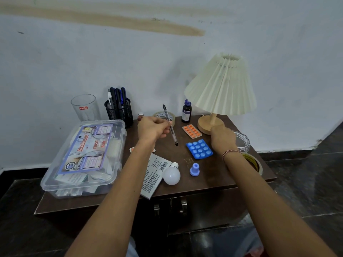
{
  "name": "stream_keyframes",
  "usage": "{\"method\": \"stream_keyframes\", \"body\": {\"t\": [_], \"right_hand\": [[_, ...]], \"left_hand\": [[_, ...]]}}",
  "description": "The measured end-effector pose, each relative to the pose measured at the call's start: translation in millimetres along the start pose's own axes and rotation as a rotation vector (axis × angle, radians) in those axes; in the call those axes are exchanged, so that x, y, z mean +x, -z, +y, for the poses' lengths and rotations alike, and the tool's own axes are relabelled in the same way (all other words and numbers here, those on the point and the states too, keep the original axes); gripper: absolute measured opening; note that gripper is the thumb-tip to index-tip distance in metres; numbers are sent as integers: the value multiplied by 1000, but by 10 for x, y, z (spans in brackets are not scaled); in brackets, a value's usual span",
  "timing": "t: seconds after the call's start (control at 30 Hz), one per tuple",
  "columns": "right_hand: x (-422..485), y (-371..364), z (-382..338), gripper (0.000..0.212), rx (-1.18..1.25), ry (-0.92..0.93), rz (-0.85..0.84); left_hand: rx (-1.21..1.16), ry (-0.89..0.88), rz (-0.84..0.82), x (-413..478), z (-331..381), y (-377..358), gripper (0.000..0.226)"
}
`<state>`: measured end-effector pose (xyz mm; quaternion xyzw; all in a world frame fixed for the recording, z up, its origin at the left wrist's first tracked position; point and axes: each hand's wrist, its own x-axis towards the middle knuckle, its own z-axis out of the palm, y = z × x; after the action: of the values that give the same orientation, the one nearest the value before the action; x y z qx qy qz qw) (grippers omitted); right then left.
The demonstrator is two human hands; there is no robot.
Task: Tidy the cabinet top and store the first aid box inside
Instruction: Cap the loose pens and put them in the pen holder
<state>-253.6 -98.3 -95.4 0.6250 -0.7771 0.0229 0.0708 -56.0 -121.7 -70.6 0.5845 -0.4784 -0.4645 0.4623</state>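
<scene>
The clear plastic first aid box [83, 158] lies shut on the left part of the brown cabinet top [219, 175]. My left hand [154, 129] grips a black pen [169, 125], held tilted above the cabinet's middle. My right hand [222, 139] hovers with curled fingers by the lamp base [205, 125] and the glass ashtray [242, 140]; whether it holds anything is hidden. Loose on top lie an orange pill strip [191, 131], a blue pill strip [199, 148], a white bulb [171, 174], a purple cap [194, 170] and a printed leaflet [154, 175].
Along the wall stand a drinking glass [84, 108], a mesh pen holder [119, 112] with several pens, a tape roll [163, 116], a dark medicine bottle [186, 111] and a pleated lamp [221, 86]. Another tape roll [254, 163] sits at the right edge. Cabinet doors [204, 210] are shut below.
</scene>
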Motion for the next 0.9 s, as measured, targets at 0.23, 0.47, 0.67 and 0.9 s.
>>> {"method": "stream_keyframes", "body": {"t": [0.23, 0.47, 0.67, 0.9], "right_hand": [[39, -27, 22, 28, 81, -27, -13], [66, -62, -37, 25, 147, -44, 14], [79, -60, -40, 23, 274, -59, 21], [96, 129, -161, 30, 263, -45, -33]], "left_hand": [[27, -24, -4, 11, -7, -22, 15], [56, -36, -2, 38, -21, -18, 15], [81, -49, 4, 34, -26, -13, 11], [166, -120, 40, 18, -5, 4, 10]]}}
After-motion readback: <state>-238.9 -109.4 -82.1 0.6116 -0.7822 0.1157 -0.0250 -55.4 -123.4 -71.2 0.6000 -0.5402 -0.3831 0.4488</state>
